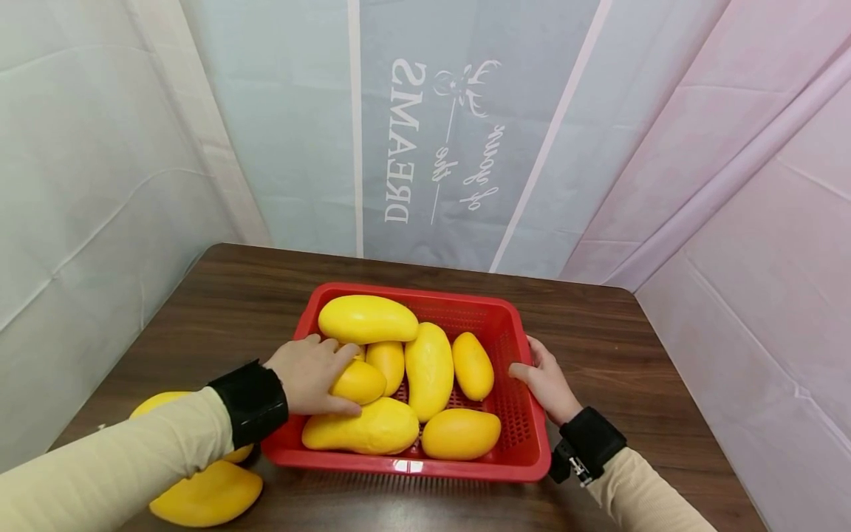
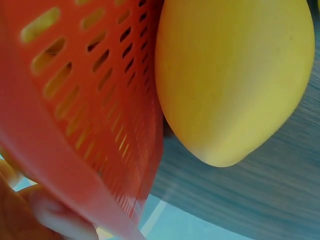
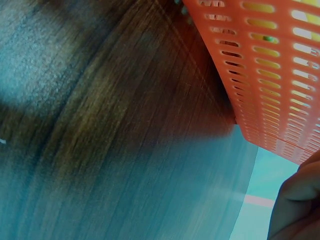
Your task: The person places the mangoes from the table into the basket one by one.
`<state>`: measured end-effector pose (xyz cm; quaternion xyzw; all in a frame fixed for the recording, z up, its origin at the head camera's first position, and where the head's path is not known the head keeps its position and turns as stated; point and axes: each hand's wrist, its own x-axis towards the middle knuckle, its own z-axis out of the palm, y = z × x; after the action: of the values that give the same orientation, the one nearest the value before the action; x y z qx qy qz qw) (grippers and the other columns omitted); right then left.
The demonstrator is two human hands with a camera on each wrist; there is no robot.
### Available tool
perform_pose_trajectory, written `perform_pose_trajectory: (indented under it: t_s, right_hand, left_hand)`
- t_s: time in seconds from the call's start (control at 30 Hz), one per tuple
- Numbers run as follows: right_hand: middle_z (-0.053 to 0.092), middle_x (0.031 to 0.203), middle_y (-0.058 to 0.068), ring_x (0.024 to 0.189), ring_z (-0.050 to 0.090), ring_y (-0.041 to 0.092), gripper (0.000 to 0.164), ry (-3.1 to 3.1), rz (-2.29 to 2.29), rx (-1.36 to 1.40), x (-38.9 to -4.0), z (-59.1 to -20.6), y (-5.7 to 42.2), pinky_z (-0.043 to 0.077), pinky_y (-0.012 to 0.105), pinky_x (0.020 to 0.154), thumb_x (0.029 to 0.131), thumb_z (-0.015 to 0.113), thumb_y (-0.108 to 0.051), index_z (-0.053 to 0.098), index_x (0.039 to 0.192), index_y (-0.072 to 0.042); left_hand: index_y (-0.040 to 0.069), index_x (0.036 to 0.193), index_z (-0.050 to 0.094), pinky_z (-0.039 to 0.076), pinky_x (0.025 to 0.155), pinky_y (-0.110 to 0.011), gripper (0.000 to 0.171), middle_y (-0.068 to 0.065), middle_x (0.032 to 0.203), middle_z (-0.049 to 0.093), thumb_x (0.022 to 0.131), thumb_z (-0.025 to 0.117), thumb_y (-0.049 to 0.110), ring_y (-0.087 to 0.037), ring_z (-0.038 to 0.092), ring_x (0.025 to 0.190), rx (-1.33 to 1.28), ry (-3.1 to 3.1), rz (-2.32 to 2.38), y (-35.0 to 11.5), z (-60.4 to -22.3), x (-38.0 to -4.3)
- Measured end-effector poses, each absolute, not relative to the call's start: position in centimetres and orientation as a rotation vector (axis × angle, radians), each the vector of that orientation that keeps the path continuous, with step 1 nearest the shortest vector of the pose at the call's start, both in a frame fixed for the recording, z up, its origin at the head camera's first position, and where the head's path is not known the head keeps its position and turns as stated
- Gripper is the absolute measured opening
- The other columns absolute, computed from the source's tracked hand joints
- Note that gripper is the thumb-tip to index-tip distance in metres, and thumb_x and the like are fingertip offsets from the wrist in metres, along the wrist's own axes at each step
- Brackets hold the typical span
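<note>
A red perforated plastic basket holds several yellow mangoes, some long and pale, others smaller and deeper yellow. Reaching over its left rim, my left hand grips a smaller mango, thumb and index finger on either side of it. Beneath that hand lies a long mango along the near side. My right hand holds the basket's right rim, thumb on top and fingers outside. In the right wrist view, part of this hand shows beside the slotted basket wall.
Outside the basket on the left, more mangoes lie on the dark wooden table, among them a mango near the front. The left wrist view has a large mango close against the basket's outer wall. Hanging cloth encloses the table's back and sides.
</note>
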<state>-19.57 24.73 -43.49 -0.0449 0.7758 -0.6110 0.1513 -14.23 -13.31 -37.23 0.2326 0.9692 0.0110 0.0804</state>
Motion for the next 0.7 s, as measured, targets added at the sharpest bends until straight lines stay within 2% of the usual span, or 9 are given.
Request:
perform_pose_trajectory:
  t_s: [0.53,0.7]
  right_hand:
    - [0.045,0.141,0.032,0.107,0.068,0.036,0.066,2.223,-1.753,-0.127,-19.6,-43.5,24.8,0.059,0.047,0.083,0.094,0.049,-0.003,0.020,0.153,-0.003]
    - [0.045,0.141,0.032,0.107,0.068,0.035,0.066,2.218,-1.755,-0.124,-19.5,-43.6,24.7,0.058,0.048,0.082,0.094,0.049,-0.003,0.020,0.153,-0.002]
  left_hand:
    - [0.010,0.130,0.053,0.053,0.072,-0.036,0.083,-0.006,0.112,0.062,0.074,0.070,0.069,-0.022,0.052,0.092,0.749,2.938,0.055,-14.4,-36.7,-14.1]
    - [0.008,0.133,0.052,0.056,0.080,-0.041,0.088,-0.009,0.117,0.062,0.074,0.070,0.070,-0.025,0.056,0.099,0.696,2.928,0.078,-14.9,-35.6,-14.2]
